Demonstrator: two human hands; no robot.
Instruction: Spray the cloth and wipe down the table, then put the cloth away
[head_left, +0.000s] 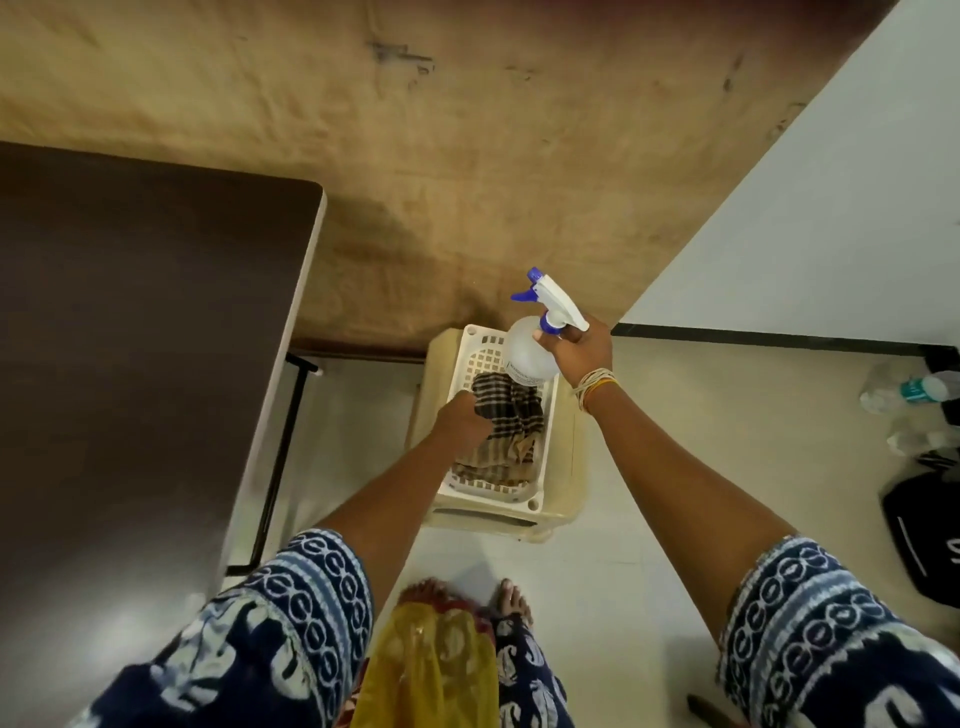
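Observation:
A dark checked cloth (511, 415) lies bunched in a white lattice basket (480, 345), which rests on a beige plastic stool (569, 470). My left hand (462, 418) reaches into the basket and grips the cloth's left edge. My right hand (579, 351) holds a clear spray bottle (527, 351) by its neck, just above the far end of the basket; its white and blue trigger head (553, 296) points up and left. The dark brown table (140, 364) fills the left side.
A brownish wall rises behind the stool and a white wall runs at the right. Plastic water bottles (906, 392) and a black bag (927, 535) lie on the tiled floor at the right. My bare feet (511, 603) stand near the stool.

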